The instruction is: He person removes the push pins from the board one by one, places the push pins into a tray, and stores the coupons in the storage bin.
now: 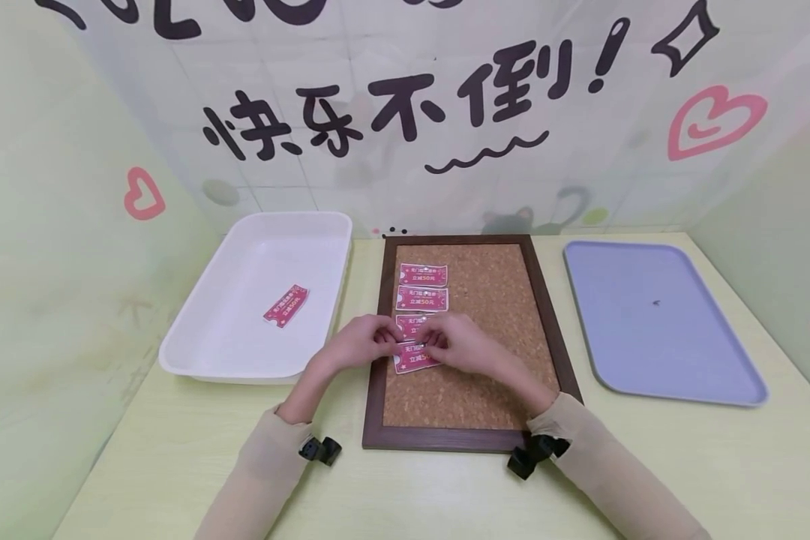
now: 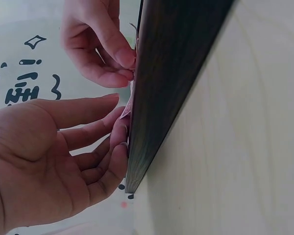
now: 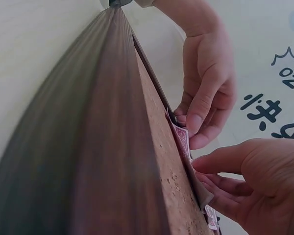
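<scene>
Working at the pale table [image 1: 405, 495], I have the framed cork board [image 1: 493, 300] in front of me, its far edge near the wall. The white tray [image 1: 243, 315] lies left of it, its rim near the frame; the lavender tray [image 1: 648, 345] lies right, across a strip of tabletop. My right hand [image 1: 466, 345] and left hand [image 1: 361, 341] nearly meet, fingers bent, at the lowest coupon [image 1: 408, 361] on the cork's left side; I cannot tell what either pinches. Its edge lifts off the cork. Just above it, my right fingers partly cover the third coupon [image 1: 409, 328]; the top two coupons [image 1: 423, 299] lie beyond. Bare cork runs from this column to the right frame edge. The loose coupon [image 1: 286, 306] lies tilted inside the white tray.
</scene>
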Available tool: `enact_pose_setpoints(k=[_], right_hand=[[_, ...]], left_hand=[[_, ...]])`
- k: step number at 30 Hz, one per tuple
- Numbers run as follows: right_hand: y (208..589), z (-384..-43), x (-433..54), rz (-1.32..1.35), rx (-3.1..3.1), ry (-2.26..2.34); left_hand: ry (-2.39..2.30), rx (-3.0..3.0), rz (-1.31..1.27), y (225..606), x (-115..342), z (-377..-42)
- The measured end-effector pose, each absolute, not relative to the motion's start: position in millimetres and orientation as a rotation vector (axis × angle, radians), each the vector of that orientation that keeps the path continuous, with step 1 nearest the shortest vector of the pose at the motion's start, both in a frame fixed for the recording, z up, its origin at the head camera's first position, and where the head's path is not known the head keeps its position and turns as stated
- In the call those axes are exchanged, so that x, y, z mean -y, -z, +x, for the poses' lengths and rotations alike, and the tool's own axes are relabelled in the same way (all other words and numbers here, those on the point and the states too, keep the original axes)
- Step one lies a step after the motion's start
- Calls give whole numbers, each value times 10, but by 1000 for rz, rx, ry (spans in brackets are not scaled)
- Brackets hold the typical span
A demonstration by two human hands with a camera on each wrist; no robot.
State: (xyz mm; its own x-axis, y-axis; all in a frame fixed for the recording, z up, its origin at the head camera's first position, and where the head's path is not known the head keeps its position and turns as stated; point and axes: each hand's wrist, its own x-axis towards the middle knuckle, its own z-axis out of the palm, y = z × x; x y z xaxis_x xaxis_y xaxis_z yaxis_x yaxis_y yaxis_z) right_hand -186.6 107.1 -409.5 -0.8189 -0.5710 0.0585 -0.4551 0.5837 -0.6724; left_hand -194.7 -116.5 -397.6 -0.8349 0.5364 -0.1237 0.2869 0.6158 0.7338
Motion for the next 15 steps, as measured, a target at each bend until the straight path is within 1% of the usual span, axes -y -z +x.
enact_pose_setpoints(k=[7, 15], right_hand=[[4141, -1872, -1005, -889, -2705, 1031], [4152, -1883, -940, -804, -2749, 1010]], left_hand=[[-1047, -2507, 655, 3972, 1162, -1945], [-1046, -2494, 645, 3971, 1160, -1949]])
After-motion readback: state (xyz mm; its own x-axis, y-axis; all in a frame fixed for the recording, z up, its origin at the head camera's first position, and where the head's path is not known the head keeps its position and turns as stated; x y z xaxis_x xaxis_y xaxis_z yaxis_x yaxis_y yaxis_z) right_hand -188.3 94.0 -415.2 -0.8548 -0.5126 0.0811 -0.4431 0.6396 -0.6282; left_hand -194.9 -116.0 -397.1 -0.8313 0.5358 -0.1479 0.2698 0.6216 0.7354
